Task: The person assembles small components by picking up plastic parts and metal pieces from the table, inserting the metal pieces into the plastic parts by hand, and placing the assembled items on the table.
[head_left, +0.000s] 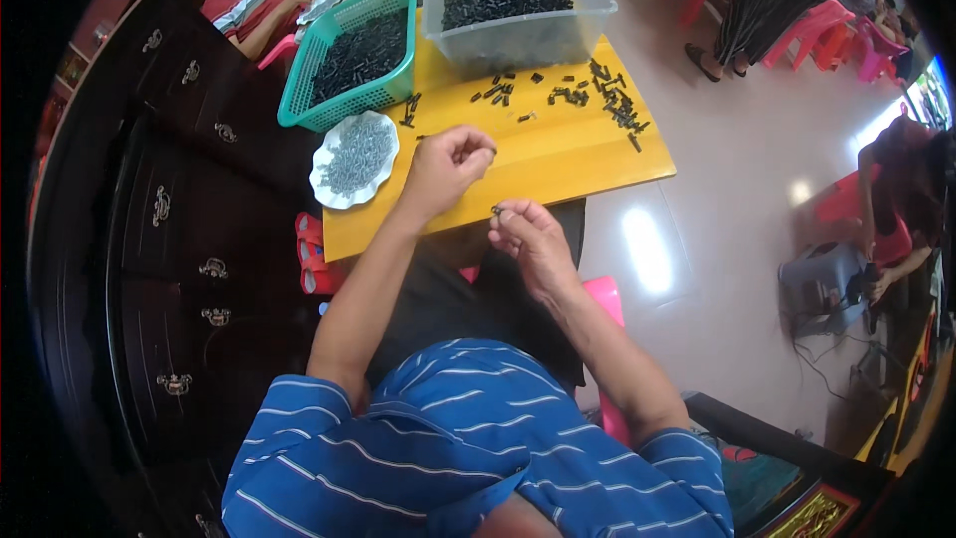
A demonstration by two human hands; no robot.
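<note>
My left hand [447,171] is held over the near part of the yellow table [558,160], its fingers curled in a pinch. Whatever sits at those fingertips is too small to make out. Just beyond the table's near edge, my right hand [535,245] pinches a small black piece [497,209] between thumb and forefinger. Left of my left hand is a white scalloped plate [322,179] heaped with small silvery metal pieces [358,154]. Loose small black plastic parts [619,103] lie scattered across the table's far side.
A green plastic basket [296,100] and a clear plastic bin [518,45] hold many black parts. Dark drawers [159,269] stand close on my left. A seated person [244,5] works beyond the basket. Others sit on the right, by red stools [812,30].
</note>
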